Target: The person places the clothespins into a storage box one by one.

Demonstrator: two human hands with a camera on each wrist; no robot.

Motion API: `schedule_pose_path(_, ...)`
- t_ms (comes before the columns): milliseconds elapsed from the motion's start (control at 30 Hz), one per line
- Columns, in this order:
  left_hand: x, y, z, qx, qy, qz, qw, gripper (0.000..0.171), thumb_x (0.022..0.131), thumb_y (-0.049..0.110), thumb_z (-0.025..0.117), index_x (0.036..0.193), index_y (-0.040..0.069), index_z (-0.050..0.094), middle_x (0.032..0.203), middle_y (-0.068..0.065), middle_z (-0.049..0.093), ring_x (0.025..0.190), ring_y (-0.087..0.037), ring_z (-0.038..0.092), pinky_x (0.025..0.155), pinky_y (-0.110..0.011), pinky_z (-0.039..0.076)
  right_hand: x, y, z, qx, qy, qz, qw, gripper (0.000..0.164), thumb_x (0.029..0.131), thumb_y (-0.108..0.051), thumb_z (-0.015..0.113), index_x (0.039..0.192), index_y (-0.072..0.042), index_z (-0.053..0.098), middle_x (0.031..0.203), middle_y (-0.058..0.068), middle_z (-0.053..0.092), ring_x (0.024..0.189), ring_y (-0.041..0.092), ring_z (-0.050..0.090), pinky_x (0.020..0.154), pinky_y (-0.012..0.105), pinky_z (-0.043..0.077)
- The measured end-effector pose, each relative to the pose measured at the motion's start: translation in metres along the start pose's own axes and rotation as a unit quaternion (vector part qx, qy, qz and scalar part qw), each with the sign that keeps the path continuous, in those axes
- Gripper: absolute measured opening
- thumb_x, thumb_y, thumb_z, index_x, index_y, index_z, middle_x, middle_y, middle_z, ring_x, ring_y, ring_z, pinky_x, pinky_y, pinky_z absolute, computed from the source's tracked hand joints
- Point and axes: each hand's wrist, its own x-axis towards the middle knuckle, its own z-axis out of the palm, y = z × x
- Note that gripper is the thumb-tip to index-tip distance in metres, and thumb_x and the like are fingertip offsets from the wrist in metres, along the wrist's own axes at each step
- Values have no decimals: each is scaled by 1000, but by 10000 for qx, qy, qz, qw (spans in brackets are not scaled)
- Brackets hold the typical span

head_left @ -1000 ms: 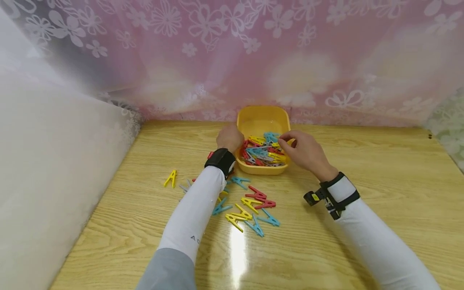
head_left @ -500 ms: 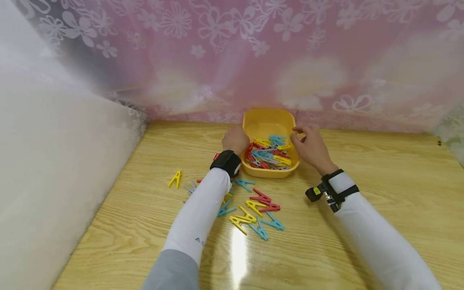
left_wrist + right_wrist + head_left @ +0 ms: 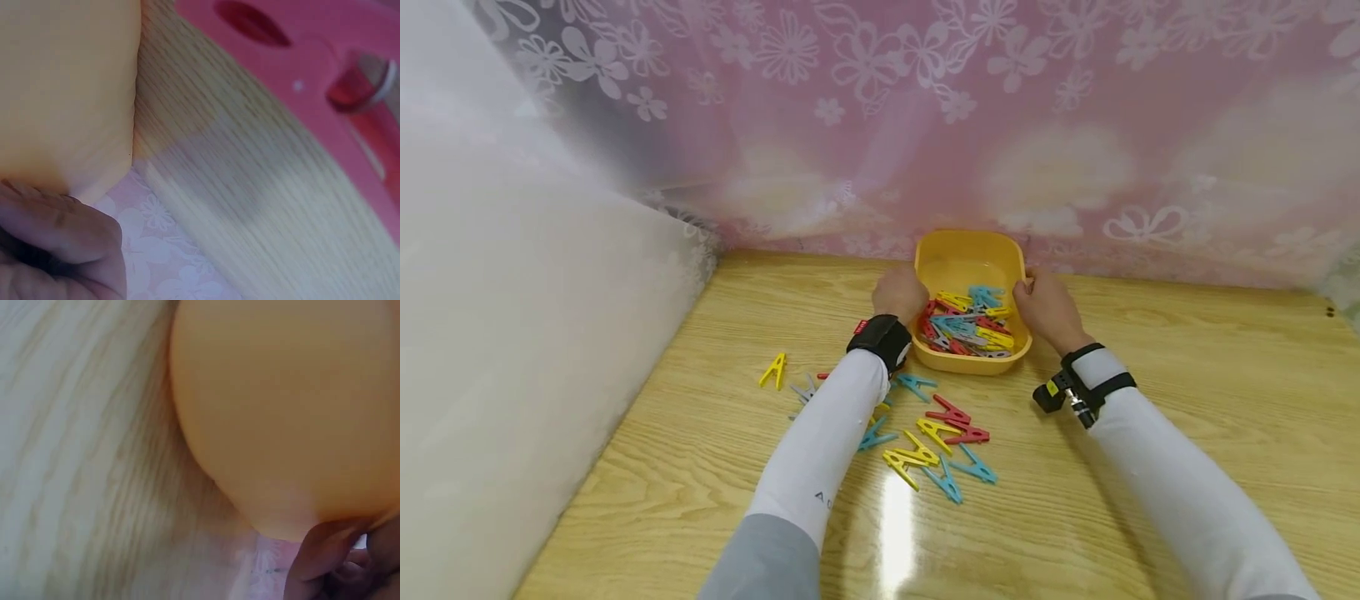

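A yellow plastic basin [image 3: 970, 364] stands at the back of the table, with many red, yellow, blue and grey clothespins [image 3: 973, 325] heaped in its near half. My left hand [image 3: 900, 293] grips the basin's left rim, fingers curled against its outer wall, as the left wrist view shows. On the opposite side my right hand [image 3: 1048, 310] pinches the right rim, thumb over the edge and fingers outside. A red clothespin [image 3: 300, 84] looms close in the left wrist view. The right wrist view shows the basin wall [image 3: 281, 412] with curled fingers [image 3: 319, 556] below it.
Several loose clothespins [image 3: 974, 464] are scattered on the wooden table [image 3: 1120, 500] in front of the basin, some partly hidden by the left forearm. One yellow clothespin [image 3: 773, 370] lies apart at left. A pink flowered curtain [image 3: 880, 167] hangs right behind the basin; a white wall [image 3: 550, 317] borders the left.
My right hand has gone from over the clothespins to the basin's right rim and now grips it. The left hand stays at the left rim. The head view has shifted slightly.
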Motion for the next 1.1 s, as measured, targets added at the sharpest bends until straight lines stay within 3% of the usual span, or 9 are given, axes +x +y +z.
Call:
schedule_pose_path(167,0,-1,-2,42,30,-12,10000,22,94,22,56,109,8,63,96,-6,64,86,-24,63,76,-38,53,-3,-6,1,-164,-237,64,9996,40,102,-19,35,130,8,45,84,16,50,65,25,50,52,31,40)
schedule_pose_path(433,1,-2,-10,12,23,55,10000,23,95,22,53,109,7,63,96,-6,64,87,-24,63,76,-38,53,-4,-15,-1,-257,-115,230,9993,37,99,-17,38,124,7,50,77,14,49,60,23,50,49,29,40)
schedule_pose_path(567,1,-3,-11,208,80,202,9995,34,97,37,53,109,8,64,92,-6,65,83,-24,64,72,-37,53,0,-17,-2,-219,-94,322,9992,37,99,-15,39,126,7,50,78,14,49,63,24,50,50,29,41)
schedule_pose_path(700,0,-8,-11,337,168,313,9988,53,91,60,50,103,11,65,77,-5,62,71,-23,63,59,-34,50,4,-19,0,-230,-54,305,9993,38,98,-14,40,129,7,49,80,15,51,63,24,51,51,29,41)
schedule_pose_path(867,-3,-18,-10,37,174,494,9986,59,91,67,41,87,12,64,63,-2,51,61,-21,56,47,-30,37,4,-17,4,-259,-66,211,9994,33,97,-11,39,121,9,52,81,16,51,65,25,51,51,30,40)
schedule_pose_path(967,-6,-26,-12,-258,168,515,9982,61,92,66,38,78,10,58,61,-1,45,56,-20,49,47,-30,29,3,-13,5,-274,-97,179,9994,33,97,-10,38,120,10,51,81,17,50,66,28,51,53,33,39)
schedule_pose_path(1100,-11,-36,-18,-468,213,553,9971,56,94,63,38,79,10,52,65,-3,45,57,-20,47,49,-31,29,0,-8,2,-296,-137,240,9992,37,98,-10,37,125,11,48,84,19,50,70,31,51,55,35,40)
